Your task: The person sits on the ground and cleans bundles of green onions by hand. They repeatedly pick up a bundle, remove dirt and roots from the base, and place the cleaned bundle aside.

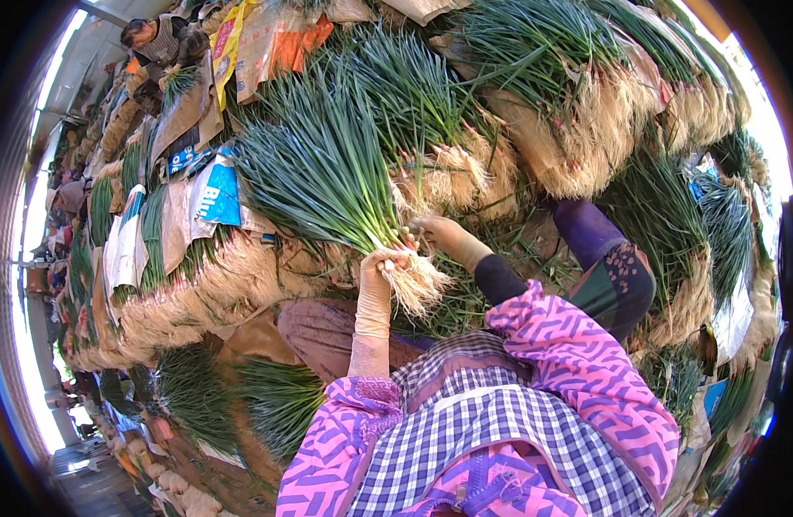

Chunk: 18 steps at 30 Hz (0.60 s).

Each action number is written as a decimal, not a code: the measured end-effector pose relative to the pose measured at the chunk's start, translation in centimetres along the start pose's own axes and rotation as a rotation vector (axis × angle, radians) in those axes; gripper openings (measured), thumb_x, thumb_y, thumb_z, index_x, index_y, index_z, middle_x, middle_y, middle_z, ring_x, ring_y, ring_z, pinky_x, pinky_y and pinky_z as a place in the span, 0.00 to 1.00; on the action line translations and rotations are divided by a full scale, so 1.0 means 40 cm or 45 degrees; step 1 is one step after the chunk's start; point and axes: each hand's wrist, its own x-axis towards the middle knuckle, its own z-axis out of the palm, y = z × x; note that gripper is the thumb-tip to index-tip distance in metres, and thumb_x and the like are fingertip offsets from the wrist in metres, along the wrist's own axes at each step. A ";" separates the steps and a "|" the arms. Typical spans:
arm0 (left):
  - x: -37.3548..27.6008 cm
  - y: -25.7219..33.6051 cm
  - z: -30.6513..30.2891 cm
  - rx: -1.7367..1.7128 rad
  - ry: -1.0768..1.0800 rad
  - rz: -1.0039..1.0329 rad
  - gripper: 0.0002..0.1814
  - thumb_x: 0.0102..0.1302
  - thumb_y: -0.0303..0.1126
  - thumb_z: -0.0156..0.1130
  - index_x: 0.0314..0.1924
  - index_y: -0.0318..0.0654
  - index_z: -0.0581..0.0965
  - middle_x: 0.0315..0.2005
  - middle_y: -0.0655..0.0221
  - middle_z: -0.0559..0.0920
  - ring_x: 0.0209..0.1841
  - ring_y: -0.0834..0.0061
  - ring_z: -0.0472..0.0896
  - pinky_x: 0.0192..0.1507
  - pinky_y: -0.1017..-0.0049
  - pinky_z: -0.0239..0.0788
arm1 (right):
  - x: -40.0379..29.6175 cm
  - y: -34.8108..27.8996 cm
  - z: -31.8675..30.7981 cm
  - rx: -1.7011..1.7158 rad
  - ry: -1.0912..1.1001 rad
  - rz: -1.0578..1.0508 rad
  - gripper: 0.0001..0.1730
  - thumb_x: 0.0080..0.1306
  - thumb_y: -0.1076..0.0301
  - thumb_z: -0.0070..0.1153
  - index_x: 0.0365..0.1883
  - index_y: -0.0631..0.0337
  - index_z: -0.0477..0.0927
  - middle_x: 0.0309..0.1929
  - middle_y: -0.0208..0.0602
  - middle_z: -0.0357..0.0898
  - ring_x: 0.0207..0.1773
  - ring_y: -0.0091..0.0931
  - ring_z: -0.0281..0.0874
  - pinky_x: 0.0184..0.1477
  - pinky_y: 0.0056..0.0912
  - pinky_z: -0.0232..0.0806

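My left hand (378, 274), in a pale glove, is closed round the lower stems of a bunch of long green onion-like plants (325, 161), with the pale fibrous roots hanging to the right of the fist. The green leaves fan out away from me to the upper left. My right hand (438, 234), gloved too, is at the right side of the bunch near the stems; its fingertips are partly hidden, and whether they hold a stem cannot be told. Just beyond lies a pile of similar plants (451, 169) with their roots towards me.
Rows of rooted bunches (196, 291) stand to the left, partly covered by printed sacks (218, 194). More bunches (583, 129) are heaped at the upper right. Loose green leaves (461, 304) litter the ground between my knees. Another person (164, 42) sits at the far upper left.
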 end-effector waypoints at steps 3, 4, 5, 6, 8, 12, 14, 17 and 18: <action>-0.035 -0.010 -0.017 0.051 0.115 0.008 0.10 0.54 0.29 0.59 0.18 0.36 0.74 0.17 0.64 0.78 0.25 0.69 0.78 0.35 0.70 0.71 | 0.041 -0.137 0.094 0.311 0.094 0.497 0.09 0.70 0.68 0.50 0.45 0.62 0.75 0.26 0.30 0.74 0.21 0.20 0.72 0.23 0.23 0.68; -0.048 -0.009 -0.010 0.071 0.156 0.047 0.10 0.54 0.28 0.58 0.16 0.38 0.73 0.16 0.64 0.78 0.24 0.68 0.78 0.36 0.70 0.72 | 0.049 -0.162 0.114 0.353 0.157 0.571 0.11 0.69 0.62 0.52 0.39 0.62 0.74 0.20 0.26 0.69 0.13 0.19 0.62 0.14 0.25 0.60; -0.051 -0.008 -0.001 0.010 0.135 0.048 0.07 0.54 0.29 0.58 0.22 0.35 0.74 0.20 0.62 0.79 0.27 0.67 0.78 0.38 0.69 0.73 | 0.056 -0.154 0.116 0.388 0.126 0.574 0.10 0.70 0.64 0.50 0.40 0.62 0.74 0.23 0.29 0.72 0.18 0.20 0.68 0.18 0.22 0.64; -0.063 0.001 0.024 -0.050 0.123 0.053 0.07 0.53 0.30 0.57 0.27 0.32 0.75 0.24 0.60 0.80 0.30 0.65 0.79 0.41 0.68 0.73 | 0.057 -0.132 0.124 0.620 0.096 0.502 0.09 0.71 0.65 0.50 0.40 0.62 0.74 0.25 0.30 0.74 0.20 0.20 0.70 0.20 0.23 0.66; -0.081 0.005 0.060 -0.185 0.090 0.051 0.16 0.53 0.32 0.56 0.38 0.25 0.77 0.32 0.55 0.82 0.36 0.63 0.80 0.45 0.67 0.74 | 0.053 -0.052 0.130 0.925 0.179 0.443 0.07 0.72 0.68 0.48 0.40 0.61 0.75 0.30 0.33 0.77 0.27 0.23 0.76 0.27 0.25 0.70; -0.113 -0.016 0.007 -0.094 0.037 -0.158 0.15 0.47 0.29 0.57 0.36 0.31 0.75 0.27 0.65 0.76 0.31 0.70 0.75 0.42 0.70 0.71 | 0.006 0.002 0.144 1.005 0.246 0.499 0.08 0.73 0.67 0.43 0.38 0.59 0.74 0.22 0.23 0.70 0.19 0.19 0.64 0.22 0.22 0.59; -0.128 -0.008 0.080 -0.234 -0.105 -0.201 0.19 0.39 0.23 0.55 0.38 0.37 0.70 0.21 0.78 0.65 0.21 0.80 0.63 0.37 0.79 0.62 | -0.007 0.004 0.091 1.254 0.012 0.499 0.09 0.74 0.66 0.41 0.38 0.56 0.74 0.18 0.15 0.59 0.16 0.15 0.51 0.19 0.20 0.47; -0.151 0.033 0.072 -0.531 -0.348 -0.081 0.25 0.41 0.23 0.58 0.45 0.35 0.71 0.21 0.81 0.63 0.22 0.84 0.63 0.34 0.79 0.59 | -0.075 -0.015 -0.027 0.966 -0.151 0.591 0.11 0.75 0.61 0.42 0.38 0.55 0.73 0.17 0.13 0.57 0.17 0.13 0.51 0.19 0.19 0.47; -0.155 0.058 0.068 -0.496 -0.300 -0.036 0.24 0.40 0.26 0.57 0.43 0.37 0.70 0.21 0.80 0.61 0.22 0.83 0.60 0.32 0.80 0.56 | -0.097 -0.021 -0.066 0.411 -0.164 0.555 0.13 0.74 0.58 0.45 0.41 0.57 0.76 0.21 0.16 0.65 0.22 0.13 0.60 0.24 0.18 0.55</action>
